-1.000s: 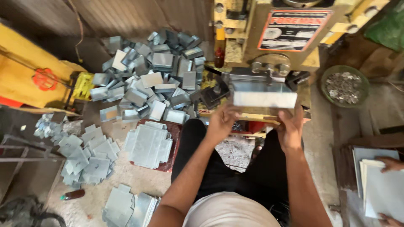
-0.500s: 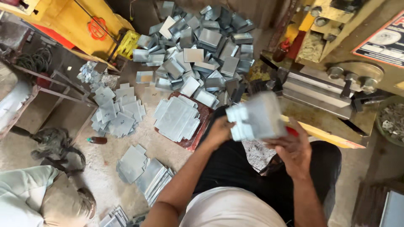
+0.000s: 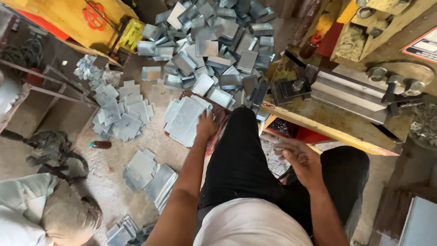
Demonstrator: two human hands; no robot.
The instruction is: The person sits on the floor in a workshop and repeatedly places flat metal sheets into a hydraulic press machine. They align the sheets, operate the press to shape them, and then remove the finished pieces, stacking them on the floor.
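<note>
Contact is made by the left hand at the near right corner of a stack of flat metal blanks, which rests on a reddish board on the floor to the left of the person's knee. The fingers are laid down on the top sheet; whether a sheet is pinched cannot be told, since the fingertips are hidden by the hand itself. The stack is seen to extend away from that hand toward the upper left, with its long axis running diagonally from the near left to the far right. The right hand is held empty above the lap, fingers loosely spread and blurred, well apart from the stack and just below the yellow edge of the press table. The left hand is therefore the nearer one by far. Beyond the stack, a heap of folded metal boxes is piled.
</note>
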